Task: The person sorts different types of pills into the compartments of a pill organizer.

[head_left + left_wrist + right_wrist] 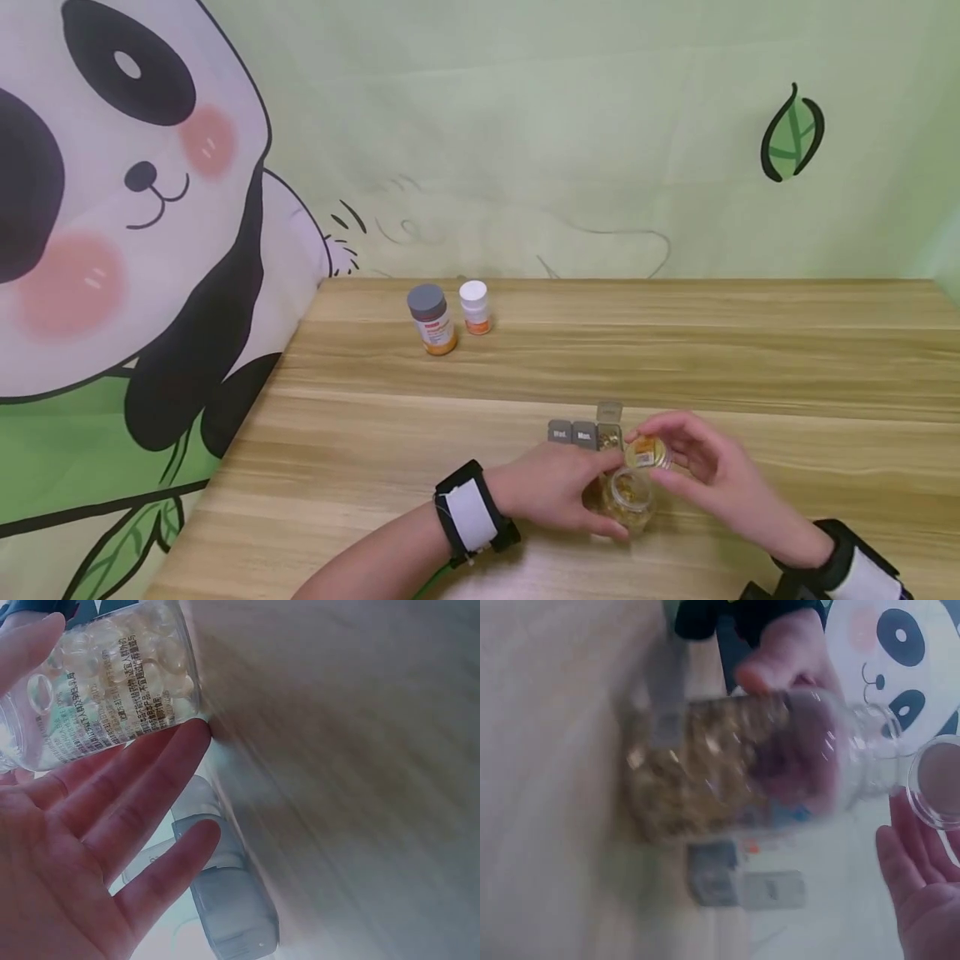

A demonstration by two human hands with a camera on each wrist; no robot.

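Note:
A clear jar [630, 502] of yellowish softgel capsules stands upright on the table, its mouth uncovered. My left hand [551, 485] holds it between thumb and fingers; the left wrist view shows printed text on the jar [112, 686]. Just above the mouth, my right hand [723, 479] pinches the round lid [647, 454], tilted with its labelled top towards the head camera. Behind the left hand sits a grey pill organizer [572, 433], partly hidden, with "Wed." and "Mon." on two closed flaps. Its rightmost visible compartment has a raised flap [609, 412] and capsules inside.
Farther back on the wooden table [712, 350] stand a grey-capped bottle [432, 321] and, beside it, a smaller white bottle [475, 308]. A green cloth backdrop [525, 125] with a printed panda [150, 242] rises behind and to the left.

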